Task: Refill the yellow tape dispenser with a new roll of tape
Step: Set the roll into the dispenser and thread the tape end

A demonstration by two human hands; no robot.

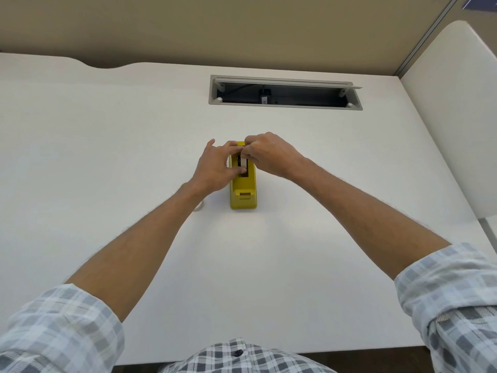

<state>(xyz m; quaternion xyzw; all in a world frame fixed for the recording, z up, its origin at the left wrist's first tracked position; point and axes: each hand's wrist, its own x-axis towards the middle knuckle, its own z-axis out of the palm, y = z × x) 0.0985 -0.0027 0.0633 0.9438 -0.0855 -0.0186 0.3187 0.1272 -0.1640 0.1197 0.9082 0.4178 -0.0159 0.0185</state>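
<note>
Left sleeve: a rolled-up grey-and-white checked shirt sleeve (53, 327), bare forearm reaching out over the white bench (107, 144).
Small object by the left wrist: something pale and round (198, 207) peeks out from under the forearm, just left of the dispenser; too hidden to say what it is.
Left hand: the left hand (215, 168) lies against the left side of the dispenser, fingers fairly straight across its top, the thumb reaching into the open well. It seems to steady or press more than to grasp.
Dispenser: the yellow plastic tape dispenser (243, 187) stands upright in the middle of the bench, cutter end towards the person, the dark well open on top.
Tape: a narrow white strip of tape (243, 163) shows in the well between the two hands; how much roll sits below it I cannot tell.
Right hand: the right hand (265, 154) is curled over the far end of the dispenser, fingertips pinching the white strip at its upper end.
Step in hand: by my reading, seating the roll and drawing out its free end.
Doing it well: keep the left hand firm so the body doesn't slide, pull the strip straight along the slot, unkinked, and lay it over the cutter.
Behind: a grey cable hatch (285, 92) is set in the bench, well apart.
</note>
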